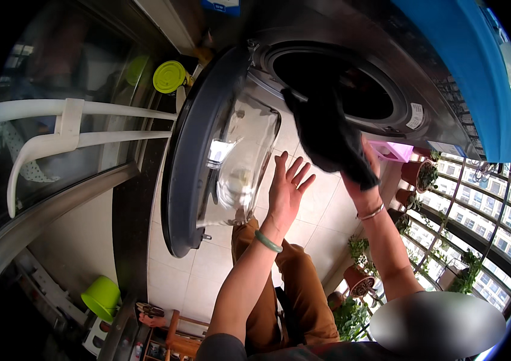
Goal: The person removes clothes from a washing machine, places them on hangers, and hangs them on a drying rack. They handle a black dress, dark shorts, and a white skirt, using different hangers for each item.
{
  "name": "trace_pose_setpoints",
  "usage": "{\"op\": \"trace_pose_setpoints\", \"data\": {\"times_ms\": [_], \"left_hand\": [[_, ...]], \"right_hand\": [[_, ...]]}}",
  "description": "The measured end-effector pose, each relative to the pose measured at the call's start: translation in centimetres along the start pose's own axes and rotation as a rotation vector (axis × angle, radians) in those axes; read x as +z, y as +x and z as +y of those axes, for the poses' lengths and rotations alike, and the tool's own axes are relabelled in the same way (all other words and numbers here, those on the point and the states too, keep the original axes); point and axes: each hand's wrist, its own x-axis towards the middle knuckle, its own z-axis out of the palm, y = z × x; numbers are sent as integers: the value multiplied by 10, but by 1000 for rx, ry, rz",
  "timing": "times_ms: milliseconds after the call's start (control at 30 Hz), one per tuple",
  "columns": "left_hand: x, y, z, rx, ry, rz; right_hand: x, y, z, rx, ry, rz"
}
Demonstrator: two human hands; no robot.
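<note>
Leftmost, the washer's open door (189,150) stands with its clear glass bowl (240,162) facing the hands; just right of that bowl, the left hand (288,194) is spread open, palm up and fingers apart, with nothing in it; beyond it to the upper right lies the black cloth (326,133), clear of the left hand; its long axis slants from a narrow tip at upper left to a lower-right end at the right hand (361,195), which is by far the nearer; the cloth's upper part points toward the dark drum opening (367,90) and overlaps it, though whether any reaches inside I cannot tell; the right hand seems closed around the lower end, its grip partly hidden by fabric.
</note>
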Motion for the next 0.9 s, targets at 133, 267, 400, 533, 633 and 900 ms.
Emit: {"op": "trace_pose_setpoints", "data": {"times_ms": [133,267,400,533,633,900], "left_hand": [[26,-43,9,-149,-220,-227],[48,-129,-2,-58,69,70],[80,-233,17,-4,81,47],[100,-325,39,160,168,83],[120,-381,55,372,238,170],[165,-499,108,829,582,67]], "right_hand": [[-9,-119,-35,159,-272,-160],[-14,-190,-78,6,-515,-291],[-10,-231,-116,100,31,-34],[-13,-279,-137,217,332,99],[2,-328,-126,206,359,132],[52,-441,-91,552,-567,-422]]}}
